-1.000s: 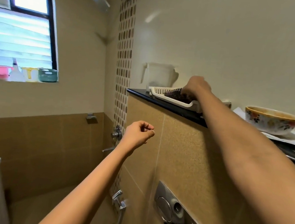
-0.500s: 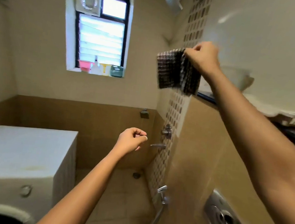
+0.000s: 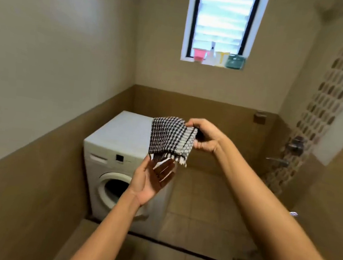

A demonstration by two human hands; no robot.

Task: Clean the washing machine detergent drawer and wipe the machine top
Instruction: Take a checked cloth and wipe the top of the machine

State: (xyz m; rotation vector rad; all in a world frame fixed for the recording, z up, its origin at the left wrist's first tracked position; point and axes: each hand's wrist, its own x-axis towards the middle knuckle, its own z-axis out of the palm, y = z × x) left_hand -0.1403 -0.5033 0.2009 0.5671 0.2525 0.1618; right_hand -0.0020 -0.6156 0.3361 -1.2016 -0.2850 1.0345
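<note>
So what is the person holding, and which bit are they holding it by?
A checked cloth, pinched at its top right edge by the right hand. The left hand lies open, palm up, just under the cloth's lower edge, not gripping it.

Cloth (image 3: 170, 139) before washing machine (image 3: 121, 145)

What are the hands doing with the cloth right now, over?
Right grip pinches checked cloth at one edge. Left grip open, palm up under it. Washing machine ahead, drawer shut, nothing in the way.
</note>
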